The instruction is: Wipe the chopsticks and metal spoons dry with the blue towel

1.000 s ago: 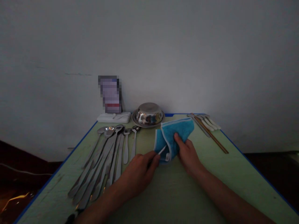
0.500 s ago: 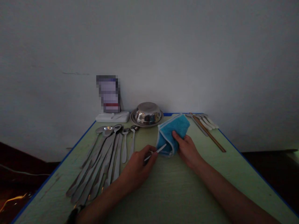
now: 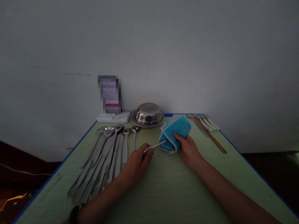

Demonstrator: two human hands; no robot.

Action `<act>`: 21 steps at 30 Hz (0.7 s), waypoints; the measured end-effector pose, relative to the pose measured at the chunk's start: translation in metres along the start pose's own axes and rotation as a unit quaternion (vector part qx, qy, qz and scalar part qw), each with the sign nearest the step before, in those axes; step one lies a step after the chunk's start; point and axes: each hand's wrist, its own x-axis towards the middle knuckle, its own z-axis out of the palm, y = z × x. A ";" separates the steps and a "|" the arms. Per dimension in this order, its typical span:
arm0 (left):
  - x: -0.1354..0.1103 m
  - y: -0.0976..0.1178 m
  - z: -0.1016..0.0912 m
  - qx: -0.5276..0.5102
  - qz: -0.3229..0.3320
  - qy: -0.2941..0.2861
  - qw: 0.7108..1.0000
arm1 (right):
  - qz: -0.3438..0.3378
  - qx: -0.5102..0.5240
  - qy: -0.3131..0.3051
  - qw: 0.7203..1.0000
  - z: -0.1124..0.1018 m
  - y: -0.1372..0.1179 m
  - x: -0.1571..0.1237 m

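Note:
My left hand (image 3: 137, 161) pinches the handle of a thin metal utensil (image 3: 156, 146) whose far end disappears into a folded blue cloth (image 3: 175, 131). My right hand (image 3: 189, 150) grips that cloth from the right, thumb on top, just above the green table (image 3: 168, 193). What kind of utensil it is stays hidden by the cloth.
A row of several metal spoons and ladles (image 3: 106, 155) lies at the left. An upturned steel bowl on a plate (image 3: 148, 114), a white folded cloth (image 3: 114, 117) and a blurred box (image 3: 109, 94) stand at the back. Chopsticks and white-handled utensils (image 3: 206, 126) lie at the far right.
The left hand has drawn the utensil slightly out and up, away from the cloth. The right hand has gathered the cloth into a tighter fold and shifted it a little right.

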 end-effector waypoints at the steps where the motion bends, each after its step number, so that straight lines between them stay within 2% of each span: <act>1: 0.001 -0.002 0.000 -0.002 -0.001 0.002 1.000 | 0.001 -0.003 -0.001 1.000 0.000 0.000 0.000; 15: 0.002 -0.001 0.002 0.006 0.028 0.032 0.999 | -0.016 -0.034 -0.023 0.999 -0.003 0.008 0.001; 21: 0.002 0.004 0.000 0.002 0.015 0.052 0.999 | -0.010 -0.015 -0.018 1.000 -0.003 0.008 0.003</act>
